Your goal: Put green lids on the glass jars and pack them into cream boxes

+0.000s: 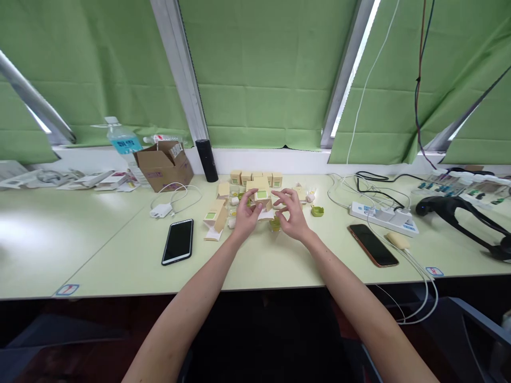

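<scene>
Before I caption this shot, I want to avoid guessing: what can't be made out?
- Head view: print on the small box in the left hand; too small.
- Head view: palm of the right hand; hidden by the back of that hand.
- Head view: bottom of the brown carton; its walls hide it.
- Head view: part of the water bottle; the carton stands in front.

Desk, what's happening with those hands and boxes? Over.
Left hand holding small box. Right hand open beside it. Green item close to right hand, contact unclear. More boxes crowded behind.
</scene>
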Tool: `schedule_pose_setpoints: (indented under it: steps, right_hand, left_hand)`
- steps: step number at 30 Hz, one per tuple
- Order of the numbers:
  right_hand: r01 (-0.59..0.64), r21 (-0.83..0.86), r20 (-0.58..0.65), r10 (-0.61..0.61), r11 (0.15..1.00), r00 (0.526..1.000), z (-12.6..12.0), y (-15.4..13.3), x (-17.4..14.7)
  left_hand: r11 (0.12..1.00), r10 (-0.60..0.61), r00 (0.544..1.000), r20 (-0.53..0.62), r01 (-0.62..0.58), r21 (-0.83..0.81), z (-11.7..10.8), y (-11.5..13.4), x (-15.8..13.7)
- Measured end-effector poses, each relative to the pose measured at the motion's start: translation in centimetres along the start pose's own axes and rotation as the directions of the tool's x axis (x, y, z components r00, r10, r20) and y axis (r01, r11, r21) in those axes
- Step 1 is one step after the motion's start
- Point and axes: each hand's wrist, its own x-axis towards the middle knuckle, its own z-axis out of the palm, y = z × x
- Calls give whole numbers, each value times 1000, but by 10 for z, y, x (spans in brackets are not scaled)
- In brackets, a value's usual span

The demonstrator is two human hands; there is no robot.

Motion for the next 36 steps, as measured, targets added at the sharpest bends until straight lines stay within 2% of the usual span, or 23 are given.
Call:
schedule_pose_setpoints:
  steps: [6, 12, 14, 17, 20, 24, 29, 36]
  right_hand:
    - [-143, 110, 18, 142, 984, 990, 0, 5, -11]
    - [-192, 171, -65, 205, 967, 977, 6, 7, -10]
    - [-198, 196, -82, 217, 960, 973, 6, 7, -10]
    - [-201, 241, -112, 233, 950, 966, 5, 10, -9]
    - [-212, 276, -134, 256, 937, 957, 4, 13, -8]
    - [-224, 297, -145, 275, 928, 950, 5, 16, -8]
    - [-216, 294, -132, 263, 931, 956, 7, 16, -9]
    - [-198, 293, -99, 235, 936, 967, 6, 15, -10]
  left_hand:
    - [999, -37, 996, 83, 40, -31, 3, 5, -5]
    - [988, -109, 972, 207, 128, -82, 1, 11, -9]
    - [970, -139, 947, 289, 189, -154, -2, 14, -8]
    - [917, -172, 884, 434, 304, -257, -6, 19, -6]
    - [893, -171, 850, 497, 347, -286, -6, 22, -6]
    - [915, -167, 850, 500, 322, -241, -3, 24, -8]
    - [961, -145, 900, 411, 227, -160, 0, 25, -9]
    - [983, -132, 951, 278, 163, -90, 3, 19, -8]
